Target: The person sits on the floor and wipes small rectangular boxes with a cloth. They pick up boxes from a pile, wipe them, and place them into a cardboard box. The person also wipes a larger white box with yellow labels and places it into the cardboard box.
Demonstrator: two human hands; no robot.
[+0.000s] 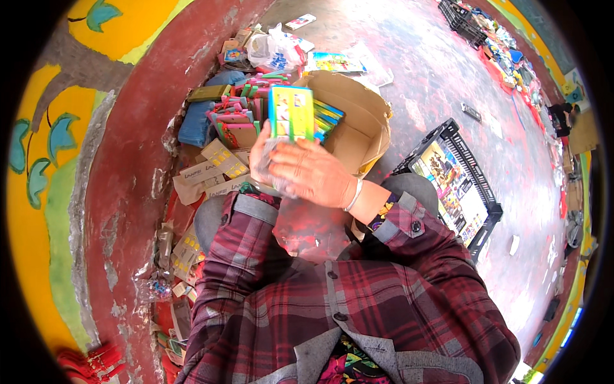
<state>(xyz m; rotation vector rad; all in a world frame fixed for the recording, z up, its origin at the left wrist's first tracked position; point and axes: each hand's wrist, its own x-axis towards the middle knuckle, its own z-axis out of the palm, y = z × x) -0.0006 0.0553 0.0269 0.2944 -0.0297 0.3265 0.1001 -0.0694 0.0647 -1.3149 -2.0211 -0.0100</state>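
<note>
Above the cardboard carton, my left hand (258, 157) is closed around the left side of a flat yellow, green and blue box (291, 110). My right hand (314, 174) lies across the lower part of that box, fingers stretched out and slightly apart. Greyish, see-through material, apparently plastic film, shows at the box's lower end between my hands. Part of the box is hidden under my right hand. Behind it, the open cardboard carton (366, 137) holds several similar yellow, green and blue boxes (328, 118) at its left side.
Pink and green packs (235, 120) are heaped left of the carton, beside folded cardboard pieces (203, 174) along the red wall ledge (137, 128). A white plastic bag (274, 51) lies beyond. To the right, a black crate (491, 208) holds colourful printed sheets. Further goods line the far wall.
</note>
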